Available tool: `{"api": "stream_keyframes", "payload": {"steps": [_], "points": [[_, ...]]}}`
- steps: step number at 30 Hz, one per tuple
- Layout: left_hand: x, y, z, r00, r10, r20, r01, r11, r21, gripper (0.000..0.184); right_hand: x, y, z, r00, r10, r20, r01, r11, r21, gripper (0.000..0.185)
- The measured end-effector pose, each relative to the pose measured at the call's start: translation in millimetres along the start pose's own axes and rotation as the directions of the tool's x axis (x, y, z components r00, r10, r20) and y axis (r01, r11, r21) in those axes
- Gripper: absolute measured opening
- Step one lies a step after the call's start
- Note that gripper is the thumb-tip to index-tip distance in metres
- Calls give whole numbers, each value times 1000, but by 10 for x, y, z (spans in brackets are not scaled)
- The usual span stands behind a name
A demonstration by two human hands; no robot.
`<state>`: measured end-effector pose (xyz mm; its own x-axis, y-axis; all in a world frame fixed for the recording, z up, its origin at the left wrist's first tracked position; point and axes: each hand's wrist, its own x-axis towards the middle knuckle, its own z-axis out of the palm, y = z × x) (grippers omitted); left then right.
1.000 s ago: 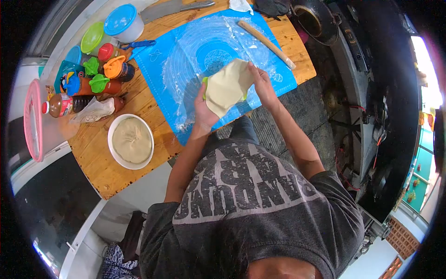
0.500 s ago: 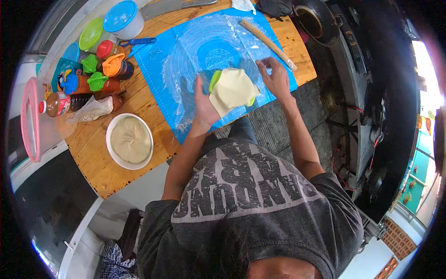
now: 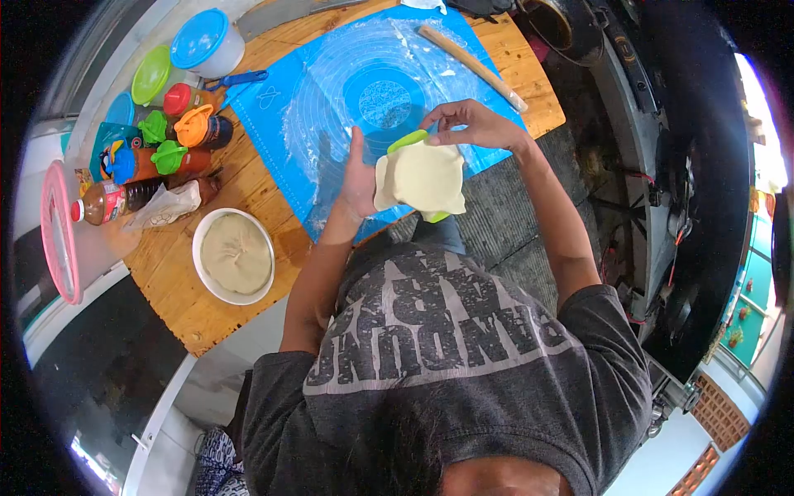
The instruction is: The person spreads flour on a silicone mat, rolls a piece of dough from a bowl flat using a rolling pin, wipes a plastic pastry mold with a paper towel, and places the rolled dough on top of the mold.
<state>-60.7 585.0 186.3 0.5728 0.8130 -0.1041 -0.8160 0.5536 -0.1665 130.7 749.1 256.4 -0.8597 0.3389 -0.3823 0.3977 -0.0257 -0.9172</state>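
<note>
A pale, thin dough sheet (image 3: 422, 178) lies draped over a green mold (image 3: 407, 142), whose rim shows at the top and bottom. My left hand (image 3: 358, 183) holds the mold from the left, thumb raised and apart, with its other fingers hidden under the dough. At the upper right edge, my right hand (image 3: 475, 126) pinches the dough sheet between thumb and fingers. Below and behind both hands is a blue mat (image 3: 277, 132) dusted with flour. A wooden rolling pin (image 3: 471, 68) rests on the mat's upper right part.
A white bowl of dough (image 3: 236, 256) stands on the wooden table (image 3: 165, 285) at the left. Several bottles and jars, a blue-lidded tub (image 3: 217, 50) and a blue-handled tool (image 3: 240, 79) are at the upper left. A dark pan (image 3: 554, 31) is at the upper right.
My right hand has come back from the right and now pinches the dough's upper edge. The mold and dough have turned and shifted slightly right and down.
</note>
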Motion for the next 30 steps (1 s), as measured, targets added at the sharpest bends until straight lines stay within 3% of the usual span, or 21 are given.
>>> {"api": "stream_keyframes", "payload": {"steps": [2, 5, 8, 11, 13, 14, 15, 18, 19, 22, 24, 26, 28, 29, 30], "points": [[-9, -13, -22, 999, -24, -26, 24, 1000, 17, 116, -37, -84, 11, 999, 51, 8, -51, 995, -83, 33], [-14, -26, -78, 997, -65, -30, 64, 998, -24, 117, -60, -75, 38, 1000, 2, 30, -4, 998, 58, 33], [-12, -68, -89, 996, -92, 16, 93, 988, -119, 117, -96, 36, 96, 997, -40, -70, 53, 980, 191, 37], [-18, -131, -72, 988, -109, 105, 126, 977, -171, 115, -167, 169, 198, 978, -20, -210, 61, 980, 191, 28], [-10, -204, 47, 979, -104, 175, 137, 972, -193, 113, -216, 616, 266, 886, -36, -463, 83, 993, 82, 22], [1, -225, 92, 986, -97, 137, 120, 978, -172, 111, -252, 677, 298, 814, -51, -578, 80, 996, 26, 22], [15, -242, 134, 991, -86, 99, 101, 984, -148, 109, -358, 742, 365, 666, 102, -739, -44, 994, 98, 25], [43, -345, 192, 999, -11, 48, 16, 994, -109, 93, -707, 1003, 489, 440, 257, -861, 67, 946, 317, 22], [55, -394, 217, 999, 18, 42, -14, 995, -100, 85, -809, 1183, 595, 411, 183, -893, 181, 944, 276, 23], [125, -557, 162, 982, 130, 140, -93, 965, -246, 66, -1303, 1207, 910, 450, 333, -828, 121, 896, 426, 22], [176, -675, 184, 974, 214, 68, -204, 969, -136, 62, -1779, 1637, 1102, 507, 427, -748, -27, 876, 482, 31], [240, -767, 158, 974, 225, 23, -225, 974, -15, 57, -1977, 2375, 1522, 281, 644, -712, -22, 746, 666, 34], [-46, -84, -124, 980, 194, -33, -191, 979, 71, 53, -2038, 2766, 2076, 111, 739, -665, -26, 671, 741, 41], [-28, 39, -146, 989, 147, -24, -148, 988, -32, 58, -2134, 2808, 2337, 44, 757, -652, -44, 654, 755, 46], [8, 138, -133, 994, 107, -11, -107, 985, -136, 63, -2245, 2779, 2530, 93, 776, -624, -22, 628, 778, 53]]}}
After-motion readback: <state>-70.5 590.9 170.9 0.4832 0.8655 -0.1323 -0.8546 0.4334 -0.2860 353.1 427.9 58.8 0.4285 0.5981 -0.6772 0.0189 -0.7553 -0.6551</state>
